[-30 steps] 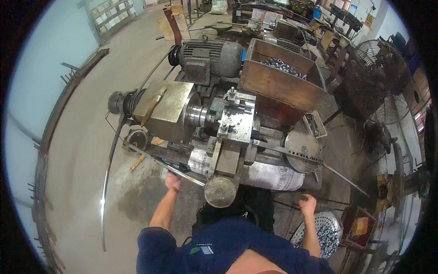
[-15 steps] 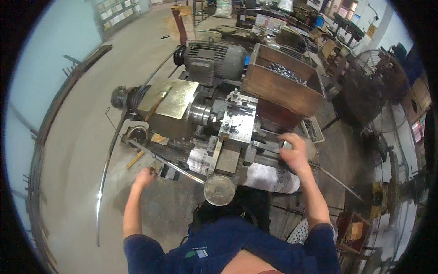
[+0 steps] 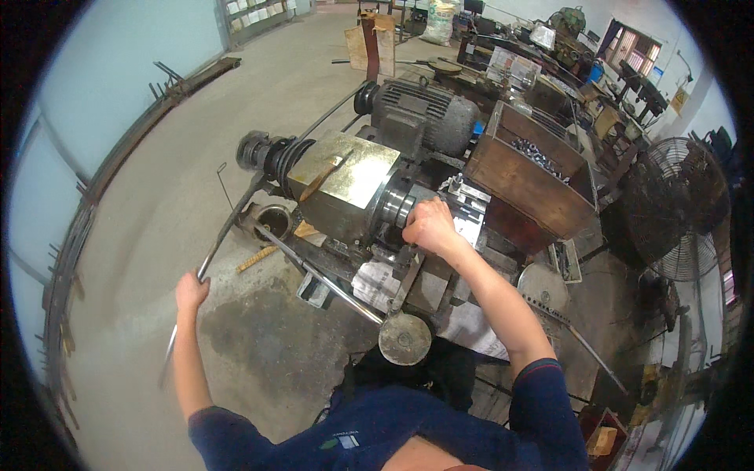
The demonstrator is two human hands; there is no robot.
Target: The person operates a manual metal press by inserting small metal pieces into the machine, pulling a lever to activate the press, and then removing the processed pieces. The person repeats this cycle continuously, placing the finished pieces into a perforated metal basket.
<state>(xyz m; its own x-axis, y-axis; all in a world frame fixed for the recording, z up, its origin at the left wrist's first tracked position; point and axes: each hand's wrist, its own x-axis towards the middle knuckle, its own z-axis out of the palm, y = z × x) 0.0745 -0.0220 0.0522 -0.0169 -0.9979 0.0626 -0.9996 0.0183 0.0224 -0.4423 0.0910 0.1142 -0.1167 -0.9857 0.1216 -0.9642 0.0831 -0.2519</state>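
One open-topped wooden box (image 3: 534, 177) sits in the upper right of the frame, behind the machine. It is rectangular, with rough brown boards, and holds a heap of small bright metal parts (image 3: 540, 151); I cannot count them.

My left hand (image 3: 191, 289), at the left centre of the frame, is closed around one long, thin, slightly curved steel bar (image 3: 224, 235). The bar runs from the lower left up toward the pulley end of the machine.

My right hand (image 3: 428, 226), at the centre of the frame, is curled with the fingers down on the shiny metal fixture (image 3: 471, 208) next to the spindle. I cannot tell whether it grips a part or only presses on it. My two hands are well apart.

The machine itself is a small lathe-type unit with one box-shaped headstock cover (image 3: 349, 184), brass-coloured and reflective. One grey ribbed electric motor (image 3: 424, 118) stands behind it. One dark grooved pulley (image 3: 271, 153) is at its left end. One round, dull metal disc (image 3: 404, 339) sits at the near end of a straight rod in the lower centre.

One large round fan (image 3: 679, 208) with a wire guard stands at the right edge. The floor (image 3: 157, 180) is smooth grey concrete, with a dark stain below the machine.
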